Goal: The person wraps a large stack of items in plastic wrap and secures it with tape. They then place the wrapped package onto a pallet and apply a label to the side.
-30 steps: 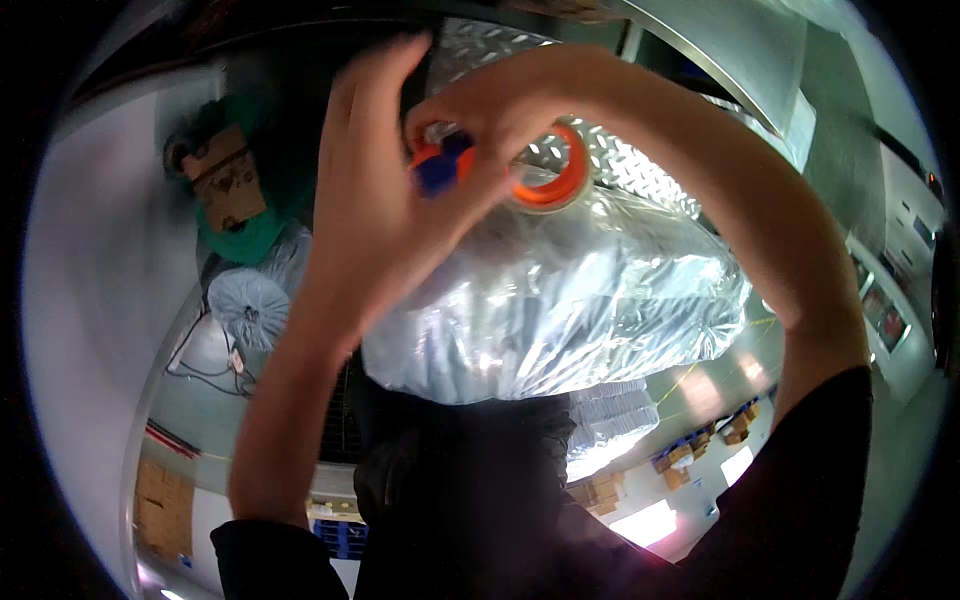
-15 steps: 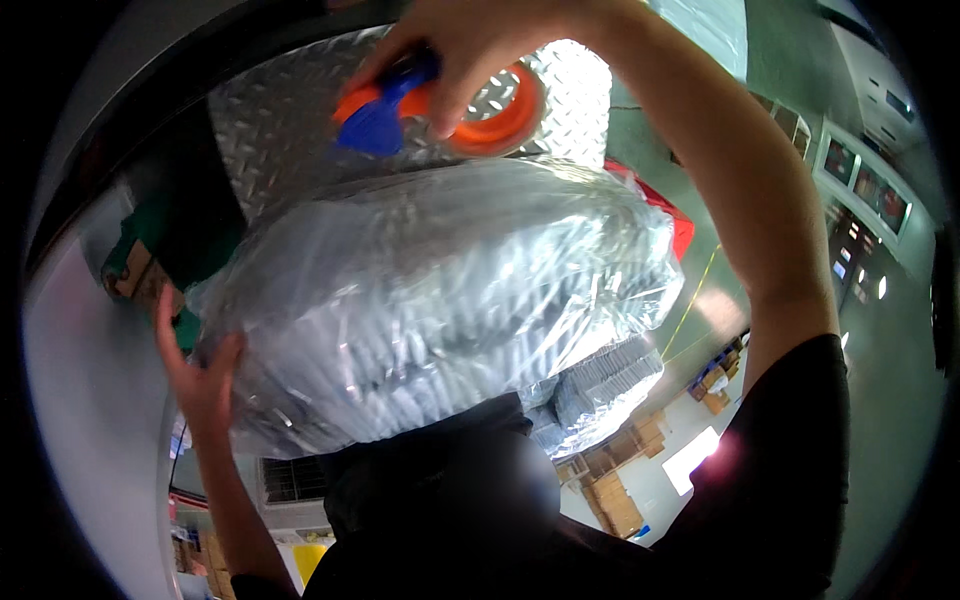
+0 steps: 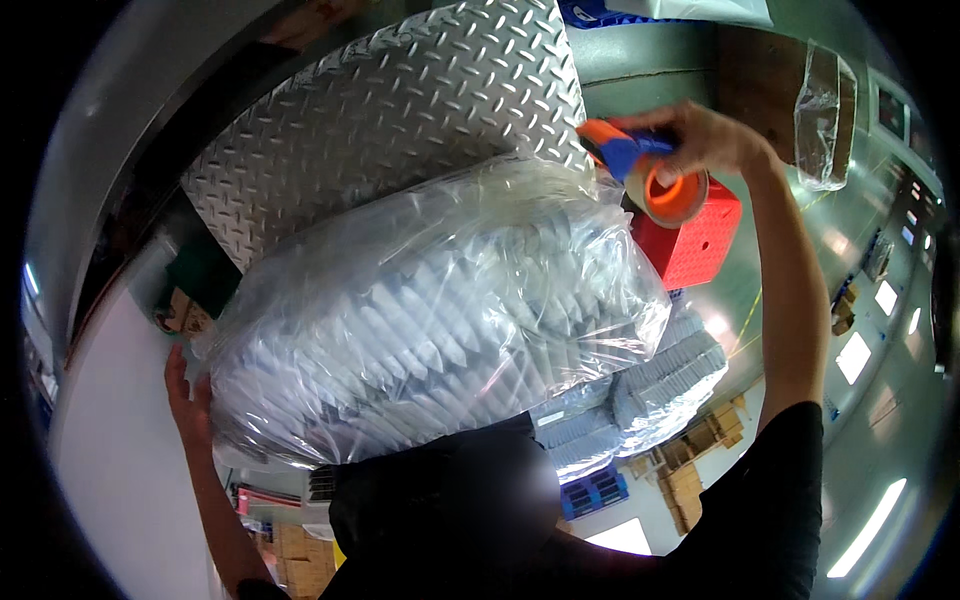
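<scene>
Clear plastic bag (image 3: 440, 320) of grey parts, frame centre, long axis lower left to upper right.
Right hand (image 3: 705, 135) grips orange-blue tape dispenser (image 3: 650, 175) at bag's upper-right end; left hand (image 3: 190, 400) open, flat against lower-left end. Checker plate (image 3: 380, 110) above; red crate (image 3: 705, 240) crowds right.

Bulging plastic bag (image 3: 430, 330) on tread plate (image 3: 390, 110), tape dispenser (image 3: 650, 175) at its right end, crate (image 3: 700, 240) behind.

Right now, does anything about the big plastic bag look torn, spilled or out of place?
Nothing stands out. The clear bag looks whole, full of grey folded pieces. The left hand steadies its end; the right hand holds an orange tape dispenser at the other.
</scene>
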